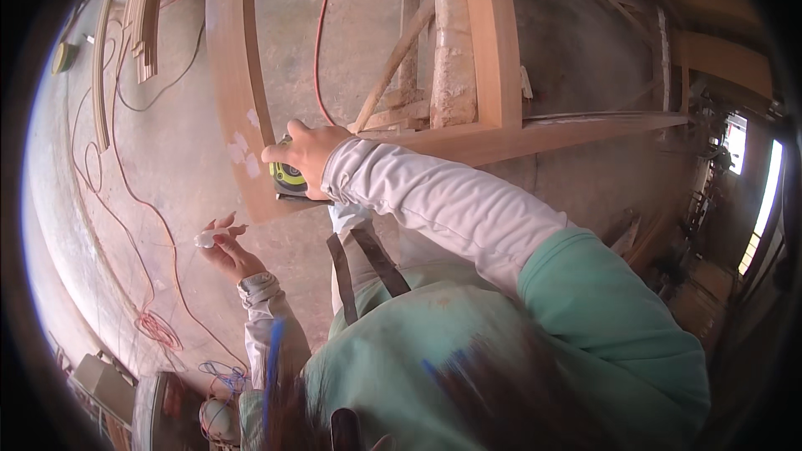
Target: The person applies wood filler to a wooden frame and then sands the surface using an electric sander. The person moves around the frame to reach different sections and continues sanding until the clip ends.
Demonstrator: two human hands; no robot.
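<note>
My right hand (311,153) is closed over a compact lime-green and black power sander (288,175), its flat base at the lower end of a wide wooden board (230,58). Pale patches mark the board's face just left of the tool. This board meets a crosspiece (468,144) of the same wooden frame, partly hidden behind my right forearm. Lower left, away from the frame, my left hand (227,255) pinches a small white piece (205,239) between thumb and fingers. What that piece is made of cannot be made out.
A red-orange cord (321,42) runs over the concrete floor behind the frame. Thin wooden strips (146,17) stand at upper left. More cords (159,330) lie coiled at lower left. A rough, whitish post (455,58) and a slanted stick are beyond the crosspiece.
</note>
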